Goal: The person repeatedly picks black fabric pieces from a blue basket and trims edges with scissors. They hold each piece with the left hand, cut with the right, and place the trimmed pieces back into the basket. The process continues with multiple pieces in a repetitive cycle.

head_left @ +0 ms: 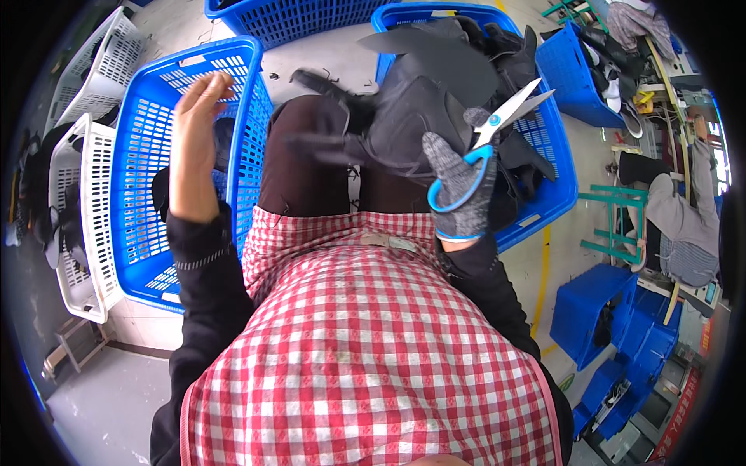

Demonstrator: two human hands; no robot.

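Observation:
My bare left hand (200,116) is raised over the blue basket on the left, fingers mostly stretched out, with nothing visible in it. A grey knitted glove with a pale blue cuff covers my right hand (464,182). It grips scissors (492,128) with light blue handles, the blades parted and pointing up and right. Beside that hand, above my lap, is a black flexible piece with straps or flaps (404,116), smeared by motion. Whether the gloved fingers also hold this piece, I cannot tell. Behind it, a blue basket (566,175) is heaped with similar black pieces.
The left blue basket (144,283) has dark items low inside. White baskets (99,256) stand further left, and another blue basket (291,22) lies ahead. To the right are a green metal frame (614,221), blue bins (583,311) and a seated person in grey (684,210).

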